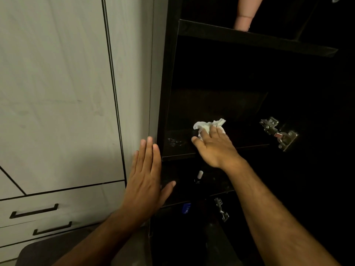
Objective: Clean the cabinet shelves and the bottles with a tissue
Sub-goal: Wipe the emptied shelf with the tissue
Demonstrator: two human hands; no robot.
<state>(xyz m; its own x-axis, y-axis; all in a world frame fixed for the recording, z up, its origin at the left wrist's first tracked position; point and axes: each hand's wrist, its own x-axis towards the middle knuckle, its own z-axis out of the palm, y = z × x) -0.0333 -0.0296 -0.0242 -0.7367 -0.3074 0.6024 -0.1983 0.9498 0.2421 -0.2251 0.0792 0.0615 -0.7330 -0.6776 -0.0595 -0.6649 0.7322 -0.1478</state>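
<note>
My right hand (214,145) presses a crumpled white tissue (206,126) flat onto a dark shelf (182,150) inside the open black cabinet; its fingers lie fairly straight over the tissue. A wet or dusty smear (174,141) shows on the shelf left of the tissue. My left hand (147,173) rests flat, fingers straight, against the cabinet's left front edge. One shelf lower stands a small bottle with a white cap (199,176). A pink bottle (245,14) stands on the upper shelf (259,38). A blue object (186,208) sits lower down in the dark.
Pale wooden cabinet doors (57,93) fill the left, with two drawers and black handles (34,211) below. Metal hinges (278,133) (221,210) stick out on the cabinet's right side. A dark stool or seat (76,250) is at the bottom left.
</note>
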